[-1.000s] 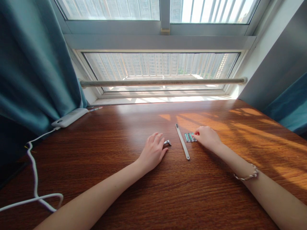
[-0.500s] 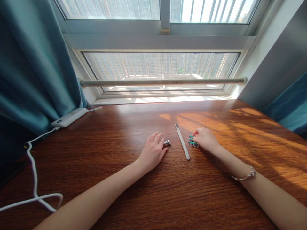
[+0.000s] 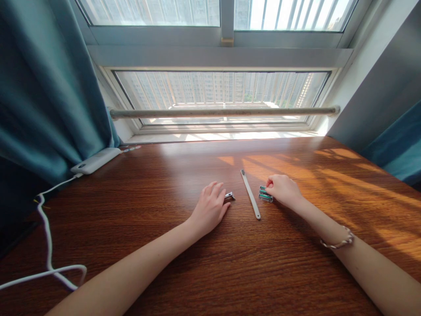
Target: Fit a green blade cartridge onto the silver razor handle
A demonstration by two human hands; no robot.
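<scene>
green cartridges (image 3: pixel 265 195) we're likely arranging, right hand (image 3: pixel 284 189) pinching, three o'clock from toothbrush (image 3: pixel 251 195); left hand (image 3: pixel 208 205) grip unclear; next needs steadiness.

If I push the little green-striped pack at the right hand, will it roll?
The pack probably won't roll: it looks flat and rectangular. It's likely light, since it looks small beside the right hand. Its straight edges suggest it's stiff, not floppy.

At six o'clock, the wood-grain surface (image 3: pixel 184 281) looks glossy; at ten, the curtain (image 3: pixel 49 87), satiny cloth; at five, the razor (image 3: pixel 230 195), shiny metal.
</scene>
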